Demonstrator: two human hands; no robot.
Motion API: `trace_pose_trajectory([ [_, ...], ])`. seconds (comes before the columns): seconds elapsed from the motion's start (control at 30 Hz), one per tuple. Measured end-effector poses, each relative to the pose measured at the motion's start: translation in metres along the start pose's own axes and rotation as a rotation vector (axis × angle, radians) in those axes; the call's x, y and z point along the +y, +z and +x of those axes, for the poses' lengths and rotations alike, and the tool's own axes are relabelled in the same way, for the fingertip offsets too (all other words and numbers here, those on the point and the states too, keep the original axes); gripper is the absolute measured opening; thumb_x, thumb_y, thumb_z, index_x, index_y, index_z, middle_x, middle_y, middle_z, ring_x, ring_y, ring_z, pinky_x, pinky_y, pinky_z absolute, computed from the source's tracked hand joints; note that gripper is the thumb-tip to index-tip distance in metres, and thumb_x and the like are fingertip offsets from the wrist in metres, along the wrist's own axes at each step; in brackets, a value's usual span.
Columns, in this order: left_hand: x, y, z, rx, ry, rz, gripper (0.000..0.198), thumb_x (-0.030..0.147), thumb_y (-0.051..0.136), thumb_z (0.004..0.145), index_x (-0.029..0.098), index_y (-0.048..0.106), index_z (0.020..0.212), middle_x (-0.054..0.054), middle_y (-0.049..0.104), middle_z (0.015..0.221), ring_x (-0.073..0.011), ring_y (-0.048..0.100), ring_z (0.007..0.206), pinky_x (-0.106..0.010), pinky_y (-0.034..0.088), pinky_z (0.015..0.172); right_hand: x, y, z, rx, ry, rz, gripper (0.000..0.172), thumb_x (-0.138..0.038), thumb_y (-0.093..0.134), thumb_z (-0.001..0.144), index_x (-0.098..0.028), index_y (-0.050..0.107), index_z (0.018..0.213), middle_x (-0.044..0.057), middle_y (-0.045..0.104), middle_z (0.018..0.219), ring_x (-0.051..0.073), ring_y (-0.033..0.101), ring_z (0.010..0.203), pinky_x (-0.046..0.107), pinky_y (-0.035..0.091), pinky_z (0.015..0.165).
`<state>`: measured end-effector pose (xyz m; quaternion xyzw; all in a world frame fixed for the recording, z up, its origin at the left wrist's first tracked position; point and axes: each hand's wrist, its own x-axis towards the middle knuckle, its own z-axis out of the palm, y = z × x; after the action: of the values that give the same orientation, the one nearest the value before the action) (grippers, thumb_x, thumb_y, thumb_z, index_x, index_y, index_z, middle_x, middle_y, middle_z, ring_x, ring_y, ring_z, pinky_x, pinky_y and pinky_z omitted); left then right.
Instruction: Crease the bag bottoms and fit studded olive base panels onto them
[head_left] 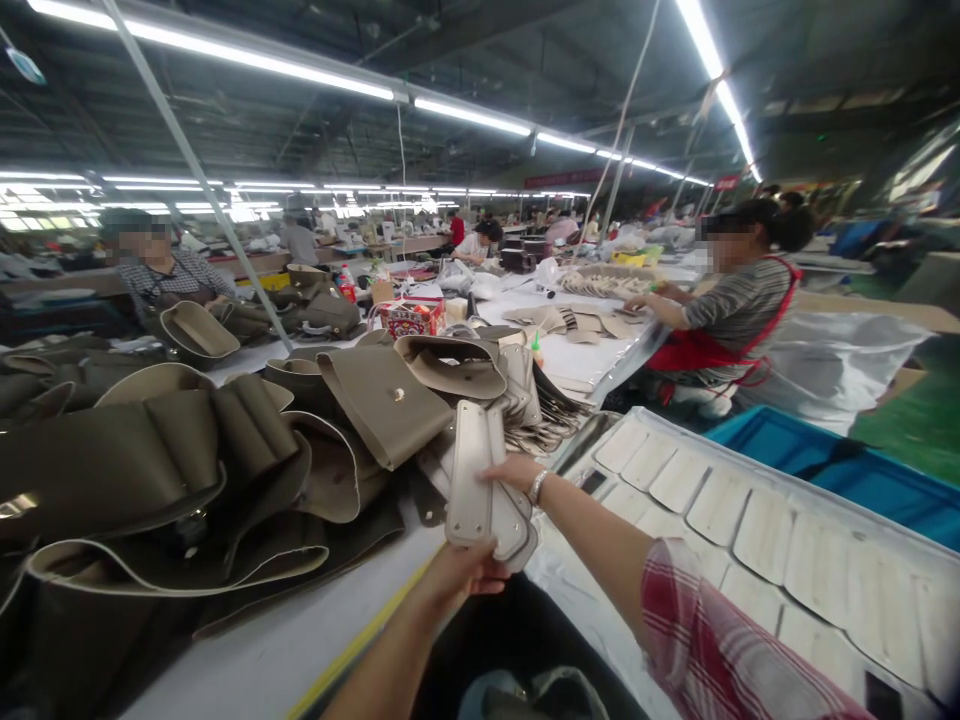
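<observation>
Long workbench (300, 640) under strip lights, factory hall. At 9 o'clock, a heap of olive bag parts (112, 470). At 3 o'clock, a white tray (637, 440) with pale panels (765, 535) laid in overlapping rows; blue bin (817, 450) beyond it. At 1 o'clock, a co-worker in a red apron (739, 320) handles pieces on the bench.

At 6 o'clock, two pale strips (480, 490) with stitched borders stand on edge beside the heap, nearly touching it. Left hand (469, 578) is closed around their lower ends, carrying the weight. Right hand (510, 472) lies over the top edge, fingers extended; whether it truly grips, cannot tell. Checked sleeve (720, 640) on that arm, bracelet (538, 486) at the wrist.

Technique, as judged: keep the strips edge to edge, lower hand bearing, upper hand only steadying.
</observation>
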<state>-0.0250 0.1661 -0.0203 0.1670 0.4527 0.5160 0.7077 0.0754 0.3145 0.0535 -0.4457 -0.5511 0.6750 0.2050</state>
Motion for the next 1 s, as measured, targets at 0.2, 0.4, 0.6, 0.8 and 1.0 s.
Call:
trace_pose_trajectory([
  [0.2,0.046,-0.069,-0.017,-0.036,0.118,-0.044,0.043,0.049,0.061,0.077,0.013,0.063,0.102,-0.014,0.066,0.097,-0.0228,0.066,0.081,-0.033,0.052,0.071,0.036,0.041,-0.015,-0.034,-0.005,0.031,0.044,-0.027,0.076,0.059,-0.009,0.062,0.097,0.009,0.069,0.078,0.024,0.064,0.077,0.033,0.054,0.071],
  [0.4,0.052,-0.057,-0.017,0.037,0.164,0.063,0.043,0.029,0.082,0.055,0.006,0.067,0.088,-0.013,0.068,0.076,-0.0228,0.064,0.064,-0.033,0.051,0.065,0.079,0.066,-0.054,-0.233,0.041,0.249,0.048,-0.029,0.073,0.061,-0.012,0.058,0.104,0.012,0.068,0.092,0.027,0.064,0.086,0.039,0.053,0.079],
  [0.6,0.021,-0.048,-0.060,-0.062,0.135,0.104,0.048,0.024,0.084,0.049,0.007,0.068,0.091,-0.016,0.069,0.090,-0.0247,0.064,0.071,-0.035,0.051,0.068,0.094,0.079,-0.090,-0.285,0.043,0.085,0.057,-0.033,0.077,0.060,-0.015,0.058,0.110,0.013,0.063,0.110,0.025,0.059,0.100,0.037,0.049,0.088],
  [0.8,0.046,-0.094,-0.133,-0.018,0.204,0.169,0.041,0.019,0.080,0.055,0.009,0.067,0.093,-0.015,0.069,0.089,-0.0246,0.065,0.073,-0.033,0.051,0.069,0.079,0.152,-0.111,-0.365,0.123,-0.241,0.048,-0.036,0.076,0.064,-0.016,0.060,0.104,0.009,0.066,0.091,0.023,0.063,0.075,0.035,0.054,0.058],
  [1.0,0.111,-0.158,-0.204,0.236,0.085,0.893,0.038,0.019,0.080,0.051,0.015,0.068,0.087,-0.007,0.069,0.088,-0.0257,0.063,0.084,-0.035,0.047,0.082,0.063,0.194,-0.104,-0.347,0.102,0.070,0.029,-0.038,0.062,0.080,-0.018,0.054,0.100,0.007,0.062,0.098,0.014,0.062,0.074,0.027,0.054,0.062],
])
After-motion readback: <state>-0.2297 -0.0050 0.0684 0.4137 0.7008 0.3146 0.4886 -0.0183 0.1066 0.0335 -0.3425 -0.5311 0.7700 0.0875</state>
